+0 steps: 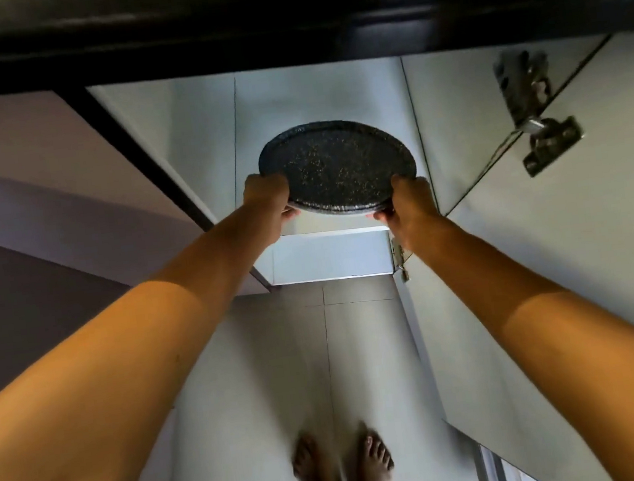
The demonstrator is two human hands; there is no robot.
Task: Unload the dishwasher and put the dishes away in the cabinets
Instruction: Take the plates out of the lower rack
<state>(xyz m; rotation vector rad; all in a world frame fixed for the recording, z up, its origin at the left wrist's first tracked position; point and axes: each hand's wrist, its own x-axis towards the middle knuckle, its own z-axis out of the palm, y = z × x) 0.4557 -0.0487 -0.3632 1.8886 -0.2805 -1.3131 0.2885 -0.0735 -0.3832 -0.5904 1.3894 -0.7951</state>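
Note:
A round dark speckled plate (336, 166) is held inside an open white cabinet (198, 135) below a black countertop edge. My left hand (266, 198) grips the plate's left rim. My right hand (409, 205) grips its lower right rim. The plate is slightly tilted and lies over the cabinet's white shelf; whether it touches the shelf I cannot tell.
The black countertop edge (280, 17) runs across the top. An open cabinet door (548, 252) with a metal hinge (535, 109) stands to the right. A closed purple-grey door (22, 196) is at the left. My bare feet (343, 465) stand on a grey tiled floor.

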